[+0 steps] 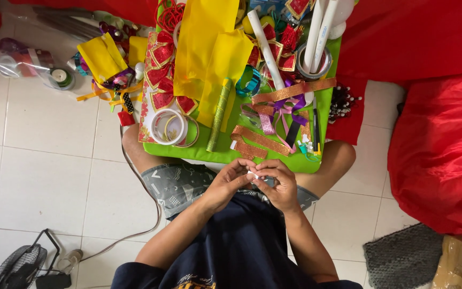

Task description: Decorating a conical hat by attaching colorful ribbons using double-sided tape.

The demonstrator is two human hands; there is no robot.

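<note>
Both hands meet over the lap, just below the near edge of the green bench [215, 152]. The left hand [225, 184] and the right hand [279, 184] close their fingertips together on a small white piece [253, 174], each grip pinched tight around it. On the bench near that edge lie orange glitter strips [260, 140], a roll of white tape [168, 127] towards the left corner, and a green glitter stick [219, 115] between them.
</note>
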